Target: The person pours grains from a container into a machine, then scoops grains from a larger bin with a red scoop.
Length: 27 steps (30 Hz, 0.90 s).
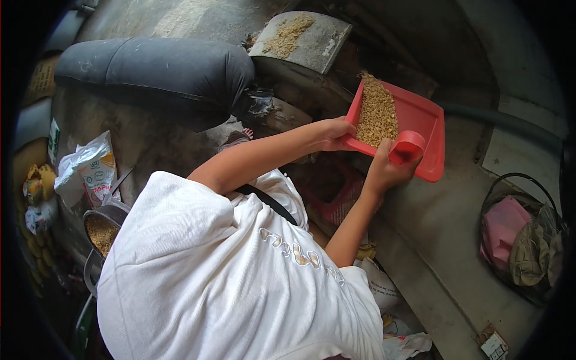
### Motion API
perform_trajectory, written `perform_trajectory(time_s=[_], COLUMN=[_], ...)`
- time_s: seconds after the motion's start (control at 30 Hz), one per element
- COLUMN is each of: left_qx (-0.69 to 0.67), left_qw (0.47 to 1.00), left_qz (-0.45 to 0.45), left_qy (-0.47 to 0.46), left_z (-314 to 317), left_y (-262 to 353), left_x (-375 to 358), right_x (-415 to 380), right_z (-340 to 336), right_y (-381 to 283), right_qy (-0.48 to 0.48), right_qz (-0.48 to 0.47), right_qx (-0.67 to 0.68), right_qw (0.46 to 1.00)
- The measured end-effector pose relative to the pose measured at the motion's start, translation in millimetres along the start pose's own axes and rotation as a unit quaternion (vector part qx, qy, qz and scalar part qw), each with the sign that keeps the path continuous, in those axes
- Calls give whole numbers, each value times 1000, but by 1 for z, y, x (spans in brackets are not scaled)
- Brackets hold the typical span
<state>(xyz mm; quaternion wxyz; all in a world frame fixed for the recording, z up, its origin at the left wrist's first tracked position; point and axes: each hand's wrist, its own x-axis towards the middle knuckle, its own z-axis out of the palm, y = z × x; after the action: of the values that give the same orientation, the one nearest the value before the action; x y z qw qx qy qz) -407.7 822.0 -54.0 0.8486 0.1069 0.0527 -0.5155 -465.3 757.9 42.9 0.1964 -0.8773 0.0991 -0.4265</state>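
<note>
A red dustpan-like tray (pixel 423 114) is held out in front of me, tilted, with a heap of yellowish grain (pixel 377 113) along its left side. My left hand (pixel 337 133) grips the tray's near left edge. My right hand (pixel 391 170) is wrapped round the tray's short, round red handle (pixel 408 146) at the near side. The far left corner of the grain lies at the tray's open edge, close to a curved grey surface (pixel 327 51) that carries more of the same grain.
A large dark padded roll (pixel 156 69) lies at upper left. At left are a pot (pixel 99 225) of grain and a white printed bag (pixel 96 171). A black-handled basket (pixel 516 177) with pink and olive bags stands at right. Behind the tray runs a grey pipe (pixel 498 115).
</note>
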Motion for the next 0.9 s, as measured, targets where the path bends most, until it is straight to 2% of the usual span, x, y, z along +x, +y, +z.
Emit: perform_trajectory(time_s=[0.9], left_qx=[-4], left_qw=[1000], left_qz=[-16], left_qy=[15], left_z=[12], left_y=[1], left_x=[-9], right_x=[2], right_z=[-3], right_y=[-5], right_qy=[21], right_qz=[-28], right_qx=[-31], right_qw=[999])
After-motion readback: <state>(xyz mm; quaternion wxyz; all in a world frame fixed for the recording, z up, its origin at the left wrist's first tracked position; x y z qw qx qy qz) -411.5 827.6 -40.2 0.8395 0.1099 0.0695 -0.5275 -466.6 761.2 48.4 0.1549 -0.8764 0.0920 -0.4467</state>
